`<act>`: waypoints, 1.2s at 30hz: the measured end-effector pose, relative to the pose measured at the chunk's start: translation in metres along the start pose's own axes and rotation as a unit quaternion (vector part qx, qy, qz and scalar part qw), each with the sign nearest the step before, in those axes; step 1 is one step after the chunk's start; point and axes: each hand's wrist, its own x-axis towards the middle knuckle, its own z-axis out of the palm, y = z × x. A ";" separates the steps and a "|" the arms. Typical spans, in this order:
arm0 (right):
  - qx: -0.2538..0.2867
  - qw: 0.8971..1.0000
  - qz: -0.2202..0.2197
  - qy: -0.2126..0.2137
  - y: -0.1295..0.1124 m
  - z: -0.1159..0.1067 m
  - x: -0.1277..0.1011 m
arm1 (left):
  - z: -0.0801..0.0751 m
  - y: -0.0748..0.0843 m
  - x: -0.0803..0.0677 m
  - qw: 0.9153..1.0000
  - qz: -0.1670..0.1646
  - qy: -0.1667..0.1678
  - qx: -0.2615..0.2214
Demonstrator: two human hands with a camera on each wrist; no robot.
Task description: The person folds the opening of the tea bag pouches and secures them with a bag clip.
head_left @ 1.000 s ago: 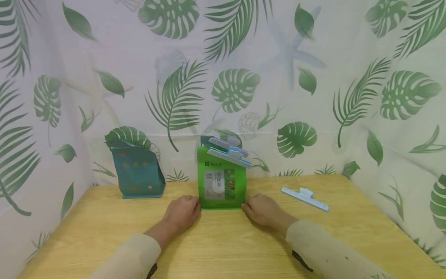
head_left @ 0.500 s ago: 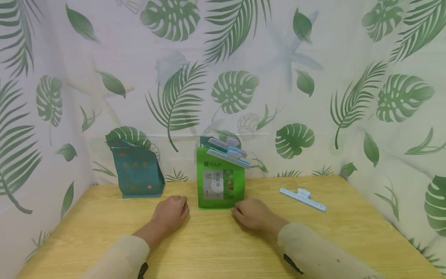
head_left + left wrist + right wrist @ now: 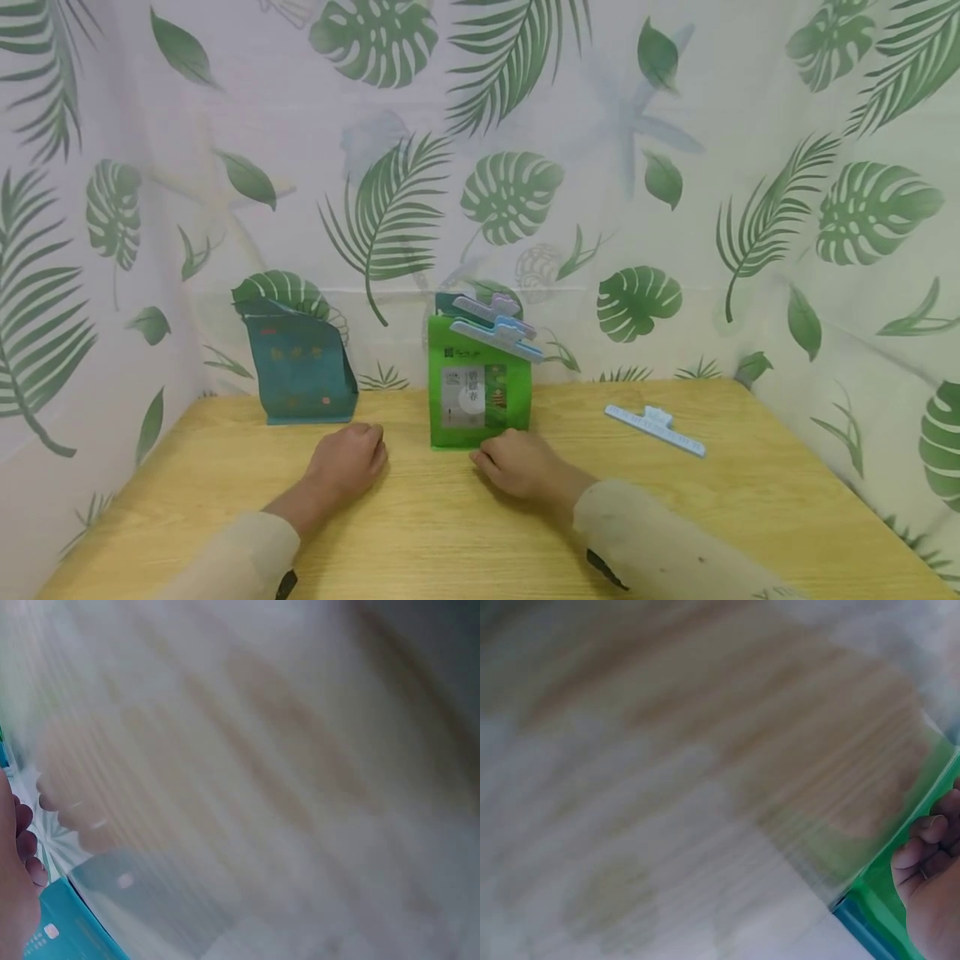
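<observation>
A bright green tea pouch stands upright mid-table, a light blue sealing clip slanting across its folded top. Close behind it shows the top of a teal pouch with a purple sealing clip; the rest is hidden. My left hand rests on the table left of the green pouch, fingers loosely curled and holding nothing. In front of the pouch's lower right corner lies my right hand, also loosely curled and without anything in its grasp. It overlaps that corner in the head view.
Another teal pouch stands at the back left, its top corner slanting down. A loose pale blue sealing clip lies on the wooden table at the right. A leaf-patterned cloth hangs behind and at both sides.
Both hands have left the green pouch's lower sides and drawn back toward me. My left hand has shifted left, my right hand left in front of the pouch. Pouches and clips stay put.
</observation>
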 end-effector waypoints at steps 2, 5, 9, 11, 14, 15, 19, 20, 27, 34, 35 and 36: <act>0.001 1.000 0.001 -0.003 -0.003 0.000 0.003 | -0.001 -0.003 -0.002 1.000 0.001 0.003 0.002; 0.001 1.000 0.004 -0.005 -0.006 0.003 0.007 | -0.002 -0.008 -0.005 1.000 0.002 0.004 0.008; 0.009 1.000 0.009 -0.010 -0.013 0.002 0.010 | -0.002 -0.015 -0.007 1.000 0.000 0.004 0.012; 0.013 1.000 0.008 -0.015 -0.017 0.001 0.012 | -0.003 -0.019 -0.009 1.000 -0.002 0.001 0.014; 0.013 1.000 0.003 -0.018 -0.023 0.002 0.016 | -0.004 -0.024 -0.012 1.000 -0.008 -0.004 0.020; 0.013 1.000 0.000 -0.019 -0.024 0.003 0.018 | -0.005 -0.026 -0.013 1.000 -0.010 -0.008 0.021; 0.011 1.000 -0.002 -0.022 -0.030 0.005 0.023 | -0.012 -0.031 -0.017 0.999 -0.015 -0.018 0.023; 0.011 1.000 -0.002 -0.023 -0.031 0.005 0.024 | -0.013 -0.032 -0.018 0.999 -0.017 -0.020 0.024; 0.003 1.000 -0.020 -0.016 -0.043 0.007 0.031 | -0.017 -0.043 -0.024 0.999 -0.020 -0.018 0.027; -0.021 0.999 -0.029 -0.028 -0.057 0.007 0.038 | -0.019 -0.057 -0.029 0.999 -0.029 -0.023 0.037; -0.023 0.999 -0.030 -0.028 -0.059 0.007 0.039 | -0.020 -0.059 -0.030 0.999 -0.034 -0.025 0.035; -0.025 0.999 -0.032 -0.027 -0.060 0.008 0.040 | -0.021 -0.061 -0.031 0.998 -0.040 -0.027 0.033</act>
